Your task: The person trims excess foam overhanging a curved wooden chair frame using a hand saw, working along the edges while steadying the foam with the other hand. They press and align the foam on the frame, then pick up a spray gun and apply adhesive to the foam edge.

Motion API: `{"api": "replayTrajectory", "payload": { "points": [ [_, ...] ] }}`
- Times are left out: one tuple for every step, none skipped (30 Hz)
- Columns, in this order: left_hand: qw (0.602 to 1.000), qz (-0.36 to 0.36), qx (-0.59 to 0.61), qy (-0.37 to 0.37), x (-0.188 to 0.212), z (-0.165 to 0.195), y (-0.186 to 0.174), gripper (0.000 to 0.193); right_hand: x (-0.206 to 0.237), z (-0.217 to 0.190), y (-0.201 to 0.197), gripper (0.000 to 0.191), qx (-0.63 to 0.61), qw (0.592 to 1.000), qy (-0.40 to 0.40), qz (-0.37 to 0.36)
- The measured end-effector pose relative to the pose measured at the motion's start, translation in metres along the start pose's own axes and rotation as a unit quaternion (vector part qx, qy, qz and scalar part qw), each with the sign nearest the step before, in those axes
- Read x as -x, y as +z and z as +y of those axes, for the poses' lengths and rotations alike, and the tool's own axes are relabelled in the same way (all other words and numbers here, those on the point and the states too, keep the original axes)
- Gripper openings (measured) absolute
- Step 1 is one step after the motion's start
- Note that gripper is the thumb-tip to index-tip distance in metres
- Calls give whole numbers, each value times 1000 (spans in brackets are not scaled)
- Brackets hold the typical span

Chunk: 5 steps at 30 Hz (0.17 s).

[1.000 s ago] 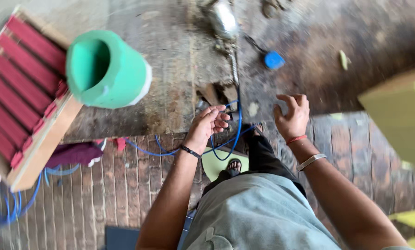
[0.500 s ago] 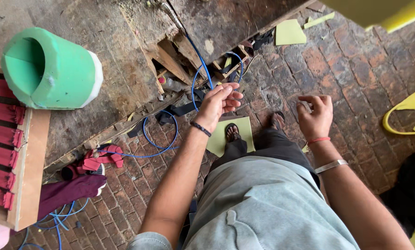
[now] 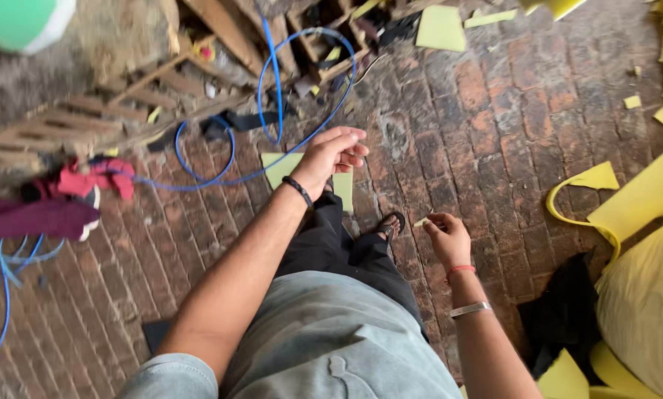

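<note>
Two bare hands hover over worn brick floor point(image 3: 509, 140): left hand point(image 3: 335, 151) loosely curled and holding nothing, right hand point(image 3: 446, 236) pinching a small pale-yellow foam scrap point(image 3: 422, 221).

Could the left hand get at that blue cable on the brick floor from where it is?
Probably yes, with a bend: the left hand hangs open above the blue cable, nothing lies between them, but the cable is down on the brick floor, below the standing person.

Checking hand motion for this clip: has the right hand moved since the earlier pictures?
Yes. The right hand has dropped from beside the workbench edge to low over the brick floor, near the sandalled foot.
</note>
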State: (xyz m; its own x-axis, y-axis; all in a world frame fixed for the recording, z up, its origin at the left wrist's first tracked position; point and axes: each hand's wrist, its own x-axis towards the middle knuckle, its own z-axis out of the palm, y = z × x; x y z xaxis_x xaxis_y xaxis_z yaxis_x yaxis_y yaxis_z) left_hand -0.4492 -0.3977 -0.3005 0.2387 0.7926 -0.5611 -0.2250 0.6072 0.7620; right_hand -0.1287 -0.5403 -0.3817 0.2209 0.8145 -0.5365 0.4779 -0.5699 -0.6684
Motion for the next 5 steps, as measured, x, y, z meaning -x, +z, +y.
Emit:
{"api": "replayTrajectory", "payload": {
  "points": [
    [1000, 13, 0, -4, 2, -12, 4, 29, -9, 12, 0, 30, -2, 999, 11, -42],
    [1000, 28, -2, -7, 7, -24, 9, 29, -18, 22, 3, 33, -5, 996, 22, -85],
    [999, 41, -5, -12, 14, -35, 8, 28, -24, 32, 8, 34, 17, 994, 21, -110],
    [998, 57, -2, -21, 21, -44, 2, 29, -29, 42, 12, 36, 40, 990, 22, -133],
    [997, 69, 1, -33, 29, -54, -3, 30, -32, 51, 17, 37, 62, 986, 26, -152]
  ]
}}
